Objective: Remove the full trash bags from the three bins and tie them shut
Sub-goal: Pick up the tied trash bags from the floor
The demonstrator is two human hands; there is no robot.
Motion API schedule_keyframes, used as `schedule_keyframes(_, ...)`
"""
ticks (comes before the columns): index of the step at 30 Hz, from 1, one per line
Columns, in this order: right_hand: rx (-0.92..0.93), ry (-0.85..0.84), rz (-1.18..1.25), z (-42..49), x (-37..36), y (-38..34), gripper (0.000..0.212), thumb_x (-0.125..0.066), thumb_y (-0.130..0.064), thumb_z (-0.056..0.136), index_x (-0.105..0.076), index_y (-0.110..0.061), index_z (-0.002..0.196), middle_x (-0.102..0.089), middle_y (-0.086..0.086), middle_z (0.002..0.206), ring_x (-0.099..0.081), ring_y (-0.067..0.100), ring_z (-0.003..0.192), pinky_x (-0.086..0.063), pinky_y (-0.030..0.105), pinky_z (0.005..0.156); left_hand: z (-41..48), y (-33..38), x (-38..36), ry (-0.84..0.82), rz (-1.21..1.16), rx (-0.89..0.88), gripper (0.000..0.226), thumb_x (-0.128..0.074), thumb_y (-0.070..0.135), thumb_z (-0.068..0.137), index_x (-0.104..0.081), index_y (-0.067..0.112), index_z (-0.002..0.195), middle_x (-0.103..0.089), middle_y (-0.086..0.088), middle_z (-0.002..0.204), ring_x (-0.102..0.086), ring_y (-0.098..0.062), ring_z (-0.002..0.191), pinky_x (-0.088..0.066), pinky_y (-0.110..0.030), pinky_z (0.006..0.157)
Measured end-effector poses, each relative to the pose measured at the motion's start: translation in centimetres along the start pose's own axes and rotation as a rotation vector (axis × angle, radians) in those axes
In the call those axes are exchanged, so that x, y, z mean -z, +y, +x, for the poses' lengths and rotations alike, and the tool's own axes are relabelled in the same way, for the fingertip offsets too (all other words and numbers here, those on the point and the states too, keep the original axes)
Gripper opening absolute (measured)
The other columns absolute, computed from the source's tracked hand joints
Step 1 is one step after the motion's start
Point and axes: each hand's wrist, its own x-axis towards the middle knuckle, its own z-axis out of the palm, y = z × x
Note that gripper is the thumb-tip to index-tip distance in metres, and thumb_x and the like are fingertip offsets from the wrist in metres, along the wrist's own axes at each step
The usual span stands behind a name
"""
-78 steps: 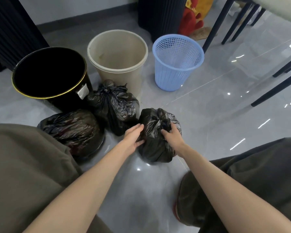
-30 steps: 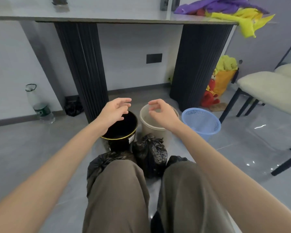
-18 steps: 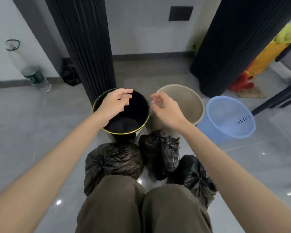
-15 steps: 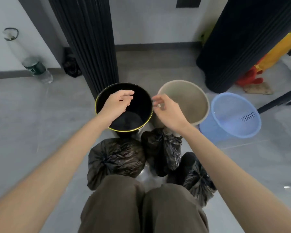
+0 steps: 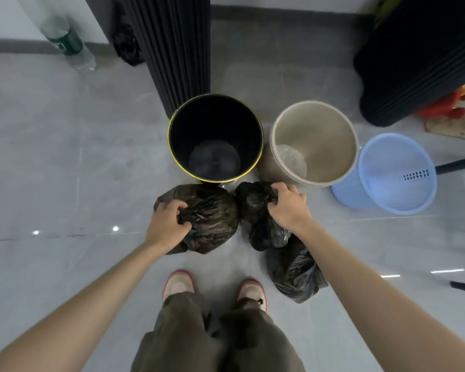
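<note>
Three black trash bags lie on the grey floor in front of three bins. My left hand point(image 5: 169, 224) grips the top of the large left bag point(image 5: 210, 218). My right hand point(image 5: 287, 208) grips the top of the middle bag point(image 5: 255, 210). The third bag point(image 5: 295, 272) lies untouched below my right forearm. Behind them stand a black bin with a gold rim point(image 5: 215, 138), a beige bin point(image 5: 314, 142) and a blue mesh basket point(image 5: 389, 173), none with a bag inside.
Two ribbed black table legs point(image 5: 172, 47) point(image 5: 419, 55) rise behind the bins. A plastic bottle point(image 5: 67, 41) lies by the wall at far left. Red and yellow items point(image 5: 451, 108) sit at far right. My shoes point(image 5: 179, 283) are just before the bags.
The view has tipped down as I stood over the bags. Both hands dropped from the air above the bins onto the left and middle bags and closed on them.
</note>
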Motion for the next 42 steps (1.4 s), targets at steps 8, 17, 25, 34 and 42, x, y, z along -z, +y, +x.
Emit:
schedule_keyframes(8,0.003,0.146,-0.155,4.6,-4.7,1.5,0.056,-0.053,-0.012,0.089,-0.032,-0.016,0.14,-0.025,0.013,0.141,-0.038,0.038,0.12,-0.04,0.046,0.1,5.0,-3.3,-4.2,-0.156,0.265,0.009,0.079,-0.06,0.007,0.081,-0.021,0.032,0.145,-0.028,-0.01,0.142,-0.028,-0.038,0.131,-0.038,-0.051,0.103)
schedule_keyframes(17,0.107,0.294,-0.272,7.0,-7.1,3.1,0.038,-0.054,0.011,0.082,-0.055,-0.008,0.115,-0.025,0.013,0.139,-0.052,0.038,0.096,-0.049,0.038,0.077,6.4,-5.0,-5.8,0.008,0.392,-0.228,0.055,-0.045,-0.003,0.082,-0.032,0.021,0.13,-0.043,-0.011,0.122,-0.046,-0.036,0.104,-0.048,-0.048,0.079)
schedule_keyframes(25,0.185,0.255,-0.274,4.0,-6.5,2.8,0.04,-0.049,0.016,0.081,-0.052,-0.006,0.114,-0.045,0.009,0.121,-0.058,0.039,0.084,-0.043,0.038,0.07,3.9,-3.1,-3.8,0.043,0.355,-0.338,0.051,-0.045,0.001,0.086,-0.038,0.017,0.134,-0.047,-0.013,0.114,-0.052,-0.035,0.098,-0.049,-0.045,0.08)
schedule_keyframes(34,0.281,0.175,-0.289,-5.7,-0.2,-1.0,0.046,-0.052,0.016,0.079,-0.048,-0.01,0.117,-0.047,0.009,0.12,-0.057,0.038,0.087,-0.039,0.035,0.069,-6.2,-0.3,4.7,0.086,0.343,-0.278,0.049,-0.045,0.002,0.09,-0.036,0.016,0.136,-0.047,-0.014,0.113,-0.052,-0.033,0.096,-0.05,-0.043,0.077)
schedule_keyframes(42,0.425,0.133,-0.289,-18.7,10.4,-9.9,0.036,-0.045,0.013,0.084,-0.048,-0.009,0.113,-0.045,0.01,0.115,-0.055,0.036,0.094,-0.04,0.037,0.07,-20.1,4.5,17.7,0.227,0.335,-0.182,0.044,-0.043,0.011,0.093,-0.034,0.02,0.136,-0.049,-0.011,0.116,-0.053,-0.029,0.1,-0.053,-0.04,0.076)
